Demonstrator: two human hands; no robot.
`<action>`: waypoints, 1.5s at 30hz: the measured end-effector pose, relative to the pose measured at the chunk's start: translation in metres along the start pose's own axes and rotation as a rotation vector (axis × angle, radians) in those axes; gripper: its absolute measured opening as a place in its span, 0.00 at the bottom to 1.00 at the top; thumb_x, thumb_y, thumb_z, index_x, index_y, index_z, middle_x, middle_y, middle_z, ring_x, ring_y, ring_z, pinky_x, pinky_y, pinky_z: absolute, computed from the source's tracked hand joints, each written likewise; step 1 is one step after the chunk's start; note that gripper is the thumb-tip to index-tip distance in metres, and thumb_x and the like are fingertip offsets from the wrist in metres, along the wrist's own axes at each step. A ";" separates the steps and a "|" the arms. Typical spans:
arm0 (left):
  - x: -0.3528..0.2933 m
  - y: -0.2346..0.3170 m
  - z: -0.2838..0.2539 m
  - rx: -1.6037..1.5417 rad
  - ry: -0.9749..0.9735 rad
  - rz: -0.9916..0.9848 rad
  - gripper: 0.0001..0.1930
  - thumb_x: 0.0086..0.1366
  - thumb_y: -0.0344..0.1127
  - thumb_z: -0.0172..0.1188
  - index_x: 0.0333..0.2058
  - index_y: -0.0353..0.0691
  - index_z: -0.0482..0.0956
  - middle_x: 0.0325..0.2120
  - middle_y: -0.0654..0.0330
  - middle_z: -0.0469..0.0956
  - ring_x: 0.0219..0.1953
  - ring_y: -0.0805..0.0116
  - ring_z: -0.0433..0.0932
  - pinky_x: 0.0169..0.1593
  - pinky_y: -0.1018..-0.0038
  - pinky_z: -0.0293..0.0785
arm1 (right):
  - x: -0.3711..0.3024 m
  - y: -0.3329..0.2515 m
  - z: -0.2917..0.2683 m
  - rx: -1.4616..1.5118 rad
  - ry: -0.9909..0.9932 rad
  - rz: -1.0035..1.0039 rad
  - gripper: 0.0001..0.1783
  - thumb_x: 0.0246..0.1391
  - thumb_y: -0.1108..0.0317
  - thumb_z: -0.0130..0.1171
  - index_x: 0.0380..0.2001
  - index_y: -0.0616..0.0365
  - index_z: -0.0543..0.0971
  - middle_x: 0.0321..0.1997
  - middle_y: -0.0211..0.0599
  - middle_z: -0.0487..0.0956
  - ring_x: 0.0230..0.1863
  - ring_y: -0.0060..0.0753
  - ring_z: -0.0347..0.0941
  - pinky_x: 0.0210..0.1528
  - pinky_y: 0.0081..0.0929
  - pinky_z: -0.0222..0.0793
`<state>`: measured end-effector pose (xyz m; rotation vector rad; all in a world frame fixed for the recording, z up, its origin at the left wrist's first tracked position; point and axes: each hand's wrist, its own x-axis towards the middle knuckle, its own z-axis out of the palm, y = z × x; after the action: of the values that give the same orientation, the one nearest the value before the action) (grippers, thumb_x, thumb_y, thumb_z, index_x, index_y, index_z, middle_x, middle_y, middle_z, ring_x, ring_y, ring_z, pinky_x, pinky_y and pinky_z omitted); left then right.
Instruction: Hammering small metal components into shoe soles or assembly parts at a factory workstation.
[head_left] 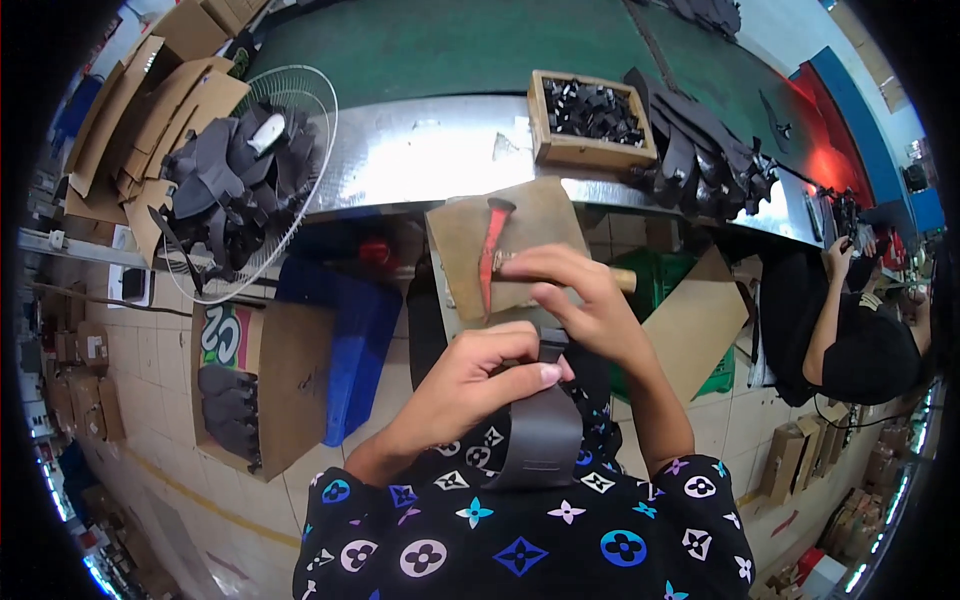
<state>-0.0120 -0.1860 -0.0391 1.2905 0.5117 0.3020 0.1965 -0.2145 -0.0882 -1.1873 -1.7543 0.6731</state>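
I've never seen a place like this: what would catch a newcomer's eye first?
Probably the red hammer on the tan board near the centre, its handle passing beneath the right hand. Next, the dark strap gripped in the left hand, just below. Then the white wire basket heaped with dark pieces at upper left.

The left hand is pinching the upper end of a dark strap, whose broad lower part is hanging toward the patterned shirt. The right hand, slightly blurred, is reaching over the handle of a red hammer, its thumb standing apart from its fingers. The hammer is lying on a tan board. On the metal bench, a wooden box is holding small black parts. At left, a wire basket is holding dark pieces; a blue bin is standing beside a carton.
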 end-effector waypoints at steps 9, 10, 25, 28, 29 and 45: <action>-0.007 0.002 0.009 -0.275 -0.134 -0.142 0.13 0.70 0.36 0.57 0.36 0.30 0.82 0.30 0.63 0.80 0.37 0.80 0.75 0.43 0.80 0.70 | -0.035 -0.035 0.017 1.029 0.033 0.150 0.26 0.64 0.48 0.55 0.44 0.65 0.79 0.52 0.48 0.76 0.47 0.34 0.76 0.48 0.25 0.74; -0.008 0.003 0.007 -0.214 -0.127 -0.139 0.11 0.68 0.34 0.60 0.36 0.30 0.83 0.31 0.60 0.81 0.36 0.76 0.77 0.42 0.78 0.71 | -0.033 -0.041 0.011 0.918 0.015 0.148 0.27 0.63 0.47 0.56 0.43 0.65 0.79 0.48 0.51 0.79 0.50 0.44 0.76 0.55 0.38 0.68; 0.013 -0.015 0.020 0.303 0.132 0.159 0.08 0.57 0.28 0.66 0.34 0.29 0.84 0.34 0.55 0.84 0.37 0.68 0.81 0.43 0.74 0.73 | -0.053 -0.045 0.010 0.708 0.186 0.231 0.11 0.56 0.73 0.56 0.40 0.65 0.83 0.46 0.48 0.84 0.56 0.52 0.78 0.73 0.57 0.45; 0.010 -0.020 0.023 0.293 0.118 0.163 0.07 0.57 0.28 0.67 0.32 0.29 0.83 0.30 0.55 0.82 0.34 0.69 0.79 0.39 0.75 0.72 | -0.062 -0.046 0.012 0.797 0.159 0.262 0.15 0.58 0.69 0.57 0.46 0.65 0.82 0.50 0.47 0.83 0.62 0.53 0.73 0.75 0.56 0.41; 0.010 -0.022 0.024 0.280 0.116 0.172 0.07 0.57 0.28 0.67 0.31 0.30 0.83 0.27 0.55 0.81 0.31 0.68 0.79 0.35 0.74 0.72 | -0.065 -0.046 0.011 0.808 0.154 0.259 0.16 0.58 0.68 0.57 0.47 0.65 0.82 0.51 0.47 0.83 0.62 0.53 0.72 0.75 0.56 0.40; 0.022 0.000 0.046 0.082 -0.203 0.267 0.12 0.56 0.28 0.69 0.39 0.32 0.85 0.40 0.49 0.81 0.46 0.56 0.80 0.49 0.68 0.74 | -0.086 -0.072 -0.027 0.625 0.132 0.124 0.42 0.52 0.51 0.62 0.61 0.74 0.64 0.51 0.61 0.80 0.62 0.55 0.72 0.75 0.56 0.35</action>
<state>0.0306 -0.2136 -0.0348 1.4538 0.1800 0.3696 0.2014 -0.3226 -0.0489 -0.8775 -1.2283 1.0921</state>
